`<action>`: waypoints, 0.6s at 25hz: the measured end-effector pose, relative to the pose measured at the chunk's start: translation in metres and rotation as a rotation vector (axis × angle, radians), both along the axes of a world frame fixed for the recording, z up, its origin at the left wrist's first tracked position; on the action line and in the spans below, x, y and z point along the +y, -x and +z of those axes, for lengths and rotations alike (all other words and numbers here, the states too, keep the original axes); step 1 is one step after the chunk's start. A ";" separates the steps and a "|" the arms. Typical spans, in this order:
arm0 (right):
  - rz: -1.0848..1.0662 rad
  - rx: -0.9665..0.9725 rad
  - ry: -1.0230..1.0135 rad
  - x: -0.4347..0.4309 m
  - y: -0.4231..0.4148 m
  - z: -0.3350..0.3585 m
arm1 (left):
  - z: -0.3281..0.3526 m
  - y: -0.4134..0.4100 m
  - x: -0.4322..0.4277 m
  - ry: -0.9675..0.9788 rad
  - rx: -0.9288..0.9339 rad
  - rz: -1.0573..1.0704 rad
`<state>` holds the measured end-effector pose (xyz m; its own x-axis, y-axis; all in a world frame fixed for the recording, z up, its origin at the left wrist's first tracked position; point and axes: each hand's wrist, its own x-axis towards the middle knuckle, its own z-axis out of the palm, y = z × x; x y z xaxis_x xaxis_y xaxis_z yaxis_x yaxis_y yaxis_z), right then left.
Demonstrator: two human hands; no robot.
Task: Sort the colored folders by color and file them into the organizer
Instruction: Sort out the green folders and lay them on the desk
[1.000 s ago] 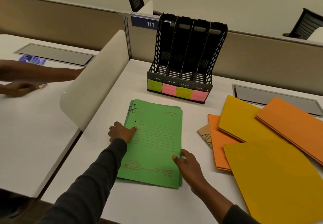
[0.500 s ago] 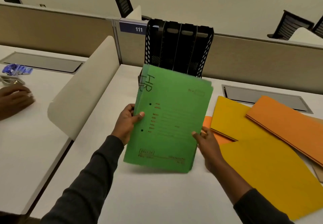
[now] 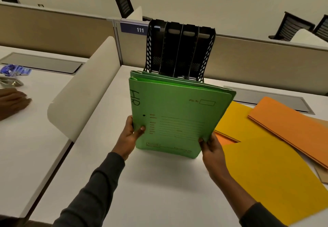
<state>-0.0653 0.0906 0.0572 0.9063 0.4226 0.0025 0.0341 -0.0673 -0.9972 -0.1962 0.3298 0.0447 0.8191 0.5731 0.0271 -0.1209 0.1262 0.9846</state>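
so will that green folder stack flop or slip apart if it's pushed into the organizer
Probably fairly stiff: the green folders stand upright, held only at the lower sides by the left hand and right hand. They may well fan apart, since their top edges look splayed.

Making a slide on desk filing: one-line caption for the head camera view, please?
Left hand and right hand grip green folders upright before the black organizer; yellow folders and orange folders lie alongside.

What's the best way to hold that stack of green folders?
Take the green folders by both side edges, low down, one hand from each side, as the left hand and right hand do. They are upright and loose, so pinching both edges keeps them together.
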 end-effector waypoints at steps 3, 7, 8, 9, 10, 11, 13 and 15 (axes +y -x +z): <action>-0.013 0.005 0.022 -0.004 0.004 -0.010 | -0.014 0.005 -0.005 -0.010 0.025 0.080; 0.012 0.102 0.106 0.002 0.006 -0.021 | -0.021 0.004 -0.003 0.027 0.099 0.281; 0.011 0.149 0.170 0.004 0.007 -0.025 | -0.027 0.005 -0.003 0.012 0.182 0.336; 0.008 0.198 0.248 0.006 0.010 -0.030 | -0.034 0.007 -0.003 -0.024 0.294 0.375; 0.014 0.246 0.323 0.007 0.013 -0.035 | -0.042 0.010 -0.002 -0.063 0.417 0.395; 0.033 0.294 0.380 0.008 0.016 -0.040 | -0.051 0.013 -0.001 -0.097 0.535 0.408; 0.074 0.376 0.442 0.010 0.024 -0.047 | -0.066 0.020 0.001 -0.133 0.704 0.430; 0.107 0.402 0.457 0.013 0.029 -0.048 | -0.074 0.025 0.003 -0.164 0.775 0.455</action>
<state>-0.0943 0.1039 0.0087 0.7513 0.3887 -0.5333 -0.3082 -0.5080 -0.8043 -0.2216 0.3326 -0.0289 0.3380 0.8825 -0.3271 0.5779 0.0797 0.8122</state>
